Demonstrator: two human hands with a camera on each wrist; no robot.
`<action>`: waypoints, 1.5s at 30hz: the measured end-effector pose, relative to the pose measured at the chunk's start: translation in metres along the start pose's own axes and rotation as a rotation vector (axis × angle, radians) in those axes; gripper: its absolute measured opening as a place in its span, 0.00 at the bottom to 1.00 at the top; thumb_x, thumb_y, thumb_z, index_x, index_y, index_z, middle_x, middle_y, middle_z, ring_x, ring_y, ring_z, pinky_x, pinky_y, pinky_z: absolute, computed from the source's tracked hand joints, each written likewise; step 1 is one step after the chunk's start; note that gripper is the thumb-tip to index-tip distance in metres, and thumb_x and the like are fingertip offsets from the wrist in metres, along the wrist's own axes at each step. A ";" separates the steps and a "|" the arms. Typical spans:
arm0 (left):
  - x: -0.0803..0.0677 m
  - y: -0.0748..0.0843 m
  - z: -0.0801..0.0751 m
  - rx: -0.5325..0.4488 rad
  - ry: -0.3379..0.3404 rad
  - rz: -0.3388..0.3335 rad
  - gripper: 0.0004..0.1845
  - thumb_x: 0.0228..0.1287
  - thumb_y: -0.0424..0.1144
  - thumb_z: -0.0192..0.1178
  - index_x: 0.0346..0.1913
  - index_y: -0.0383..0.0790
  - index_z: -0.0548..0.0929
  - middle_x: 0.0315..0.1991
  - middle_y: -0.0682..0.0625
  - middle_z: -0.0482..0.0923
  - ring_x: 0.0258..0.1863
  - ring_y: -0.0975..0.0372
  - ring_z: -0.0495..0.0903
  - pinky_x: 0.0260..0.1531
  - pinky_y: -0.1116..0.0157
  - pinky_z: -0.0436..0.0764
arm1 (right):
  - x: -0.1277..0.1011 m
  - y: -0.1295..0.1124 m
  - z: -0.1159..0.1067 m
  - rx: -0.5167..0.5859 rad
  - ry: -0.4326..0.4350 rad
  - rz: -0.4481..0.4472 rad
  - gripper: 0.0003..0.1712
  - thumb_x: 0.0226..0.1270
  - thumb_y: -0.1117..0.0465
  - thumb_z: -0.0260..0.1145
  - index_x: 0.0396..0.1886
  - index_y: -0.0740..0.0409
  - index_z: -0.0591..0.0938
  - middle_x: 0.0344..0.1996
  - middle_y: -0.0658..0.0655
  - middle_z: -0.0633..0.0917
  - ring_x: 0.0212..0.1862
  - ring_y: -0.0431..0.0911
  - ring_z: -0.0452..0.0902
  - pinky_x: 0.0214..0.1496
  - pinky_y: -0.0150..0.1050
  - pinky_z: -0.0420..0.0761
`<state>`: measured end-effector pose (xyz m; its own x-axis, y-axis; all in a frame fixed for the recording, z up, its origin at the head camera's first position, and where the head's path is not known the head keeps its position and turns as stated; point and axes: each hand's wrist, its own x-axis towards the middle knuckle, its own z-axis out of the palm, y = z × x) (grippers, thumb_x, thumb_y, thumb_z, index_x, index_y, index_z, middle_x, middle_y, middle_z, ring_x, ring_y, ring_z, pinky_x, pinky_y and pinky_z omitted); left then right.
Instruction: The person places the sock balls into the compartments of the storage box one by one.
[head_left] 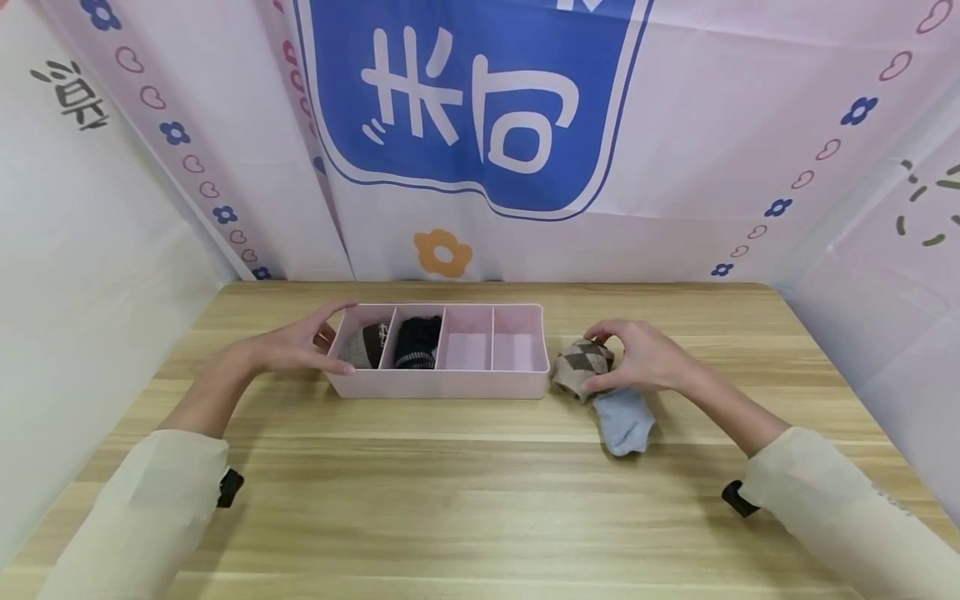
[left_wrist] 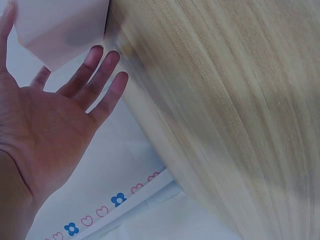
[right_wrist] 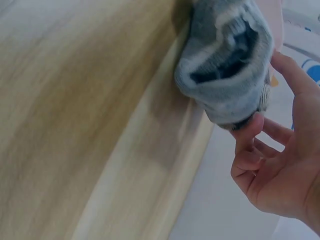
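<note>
A pink box [head_left: 442,385] with compartments in a row lies on the table. My left hand [head_left: 296,342] holds its left end, thumb at the front rim and index finger at the back rim. In the left wrist view, the other fingers [left_wrist: 92,95] extend loosely beside the box. A grey and brown sock [head_left: 358,348] fills the leftmost compartment, with a black sock [head_left: 417,340] in the one beside it. Just right of the box, my right hand [head_left: 641,358] pinches a folded argyle sock [head_left: 581,365]. A light blue-grey sock [head_left: 624,421] lies against it, largely covering it in the right wrist view.
The wood-grain table [head_left: 450,500] reaches back to a printed cloth [head_left: 675,183] hanging behind the box. More white cloth hangs at the left and right sides.
</note>
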<state>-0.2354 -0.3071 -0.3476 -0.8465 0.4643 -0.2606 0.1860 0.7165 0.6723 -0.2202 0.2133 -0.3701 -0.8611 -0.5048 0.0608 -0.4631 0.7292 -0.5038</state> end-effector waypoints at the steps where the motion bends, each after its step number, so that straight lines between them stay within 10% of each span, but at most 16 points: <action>1: 0.000 0.000 0.000 -0.003 -0.001 -0.002 0.58 0.62 0.47 0.73 0.84 0.43 0.43 0.59 0.31 0.72 0.59 0.43 0.76 0.58 0.43 0.74 | 0.001 0.000 0.003 -0.011 0.004 0.004 0.46 0.45 0.38 0.85 0.58 0.62 0.83 0.50 0.61 0.86 0.55 0.59 0.81 0.57 0.59 0.78; 31: -0.001 0.000 -0.001 -0.033 -0.023 -0.002 0.58 0.63 0.46 0.72 0.84 0.44 0.42 0.56 0.33 0.73 0.55 0.47 0.77 0.55 0.50 0.75 | 0.004 0.003 0.013 0.069 0.004 -0.035 0.37 0.46 0.52 0.87 0.55 0.61 0.85 0.52 0.62 0.87 0.54 0.55 0.82 0.54 0.52 0.79; 45: -0.002 0.002 -0.001 -0.046 -0.024 -0.011 0.59 0.62 0.45 0.72 0.84 0.44 0.41 0.55 0.34 0.73 0.54 0.48 0.77 0.55 0.50 0.75 | 0.002 0.006 -0.008 0.185 0.019 -0.009 0.39 0.47 0.57 0.86 0.60 0.63 0.82 0.57 0.68 0.82 0.21 0.41 0.73 0.27 0.36 0.76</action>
<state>-0.2342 -0.3071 -0.3453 -0.8361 0.4692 -0.2841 0.1535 0.6973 0.7001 -0.2266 0.2207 -0.3663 -0.8616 -0.5009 0.0819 -0.4261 0.6263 -0.6528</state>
